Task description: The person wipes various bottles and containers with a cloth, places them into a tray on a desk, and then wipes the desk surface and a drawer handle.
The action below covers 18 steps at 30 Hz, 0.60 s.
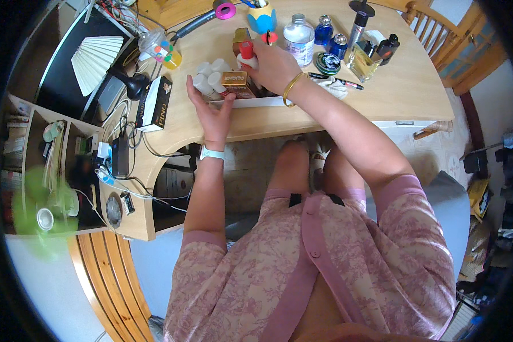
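Note:
My left hand (211,112) is spread along the left end and near side of a low white tray (263,102), its fingers around several white-capped bottles (208,78). A brown and gold box (238,84) stands in the tray beside them. My right hand (275,64) has its fingers at a small white bottle with a red cap (247,54), over the tray; it seems to hold the bottle. Another gold-brown box (240,39) stands just behind that bottle. My right palm and wrist hide the tray's right part.
Right of the tray are a clear bottle (299,40), blue bottles (323,30), a round green tin (328,63), a pen (350,83) and a perfume bottle (362,64). A tissue box (154,104), a plastic cup (159,48) and cables lie left. A hair dryer (203,21) lies behind.

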{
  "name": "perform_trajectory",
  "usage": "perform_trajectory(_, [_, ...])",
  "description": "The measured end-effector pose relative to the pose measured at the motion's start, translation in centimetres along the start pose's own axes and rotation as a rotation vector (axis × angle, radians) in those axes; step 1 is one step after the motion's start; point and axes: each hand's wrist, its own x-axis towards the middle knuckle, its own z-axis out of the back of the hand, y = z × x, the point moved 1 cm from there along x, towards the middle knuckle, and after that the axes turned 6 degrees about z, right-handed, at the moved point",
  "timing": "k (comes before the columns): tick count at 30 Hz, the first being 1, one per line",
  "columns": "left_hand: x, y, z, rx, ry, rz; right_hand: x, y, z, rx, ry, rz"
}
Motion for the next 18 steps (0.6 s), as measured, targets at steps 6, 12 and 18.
perform_trajectory(6, [0.6, 1.3, 0.8, -0.053, 0.039, 0.024, 2.3, -1.0, 1.4, 0.01, 0.204, 0.168])
perform_trajectory(12, [1.4, 0.9, 1.1, -0.075, 0.09, 0.072, 3.8, -1.6, 1.8, 0.123, 0.232, 0.236])
perform_trajectory(18, [1.5, 1.3, 1.2, -0.023, 0.073, 0.047, 3.9, -2.8, 1.7, 0.02, 0.465, 0.238])
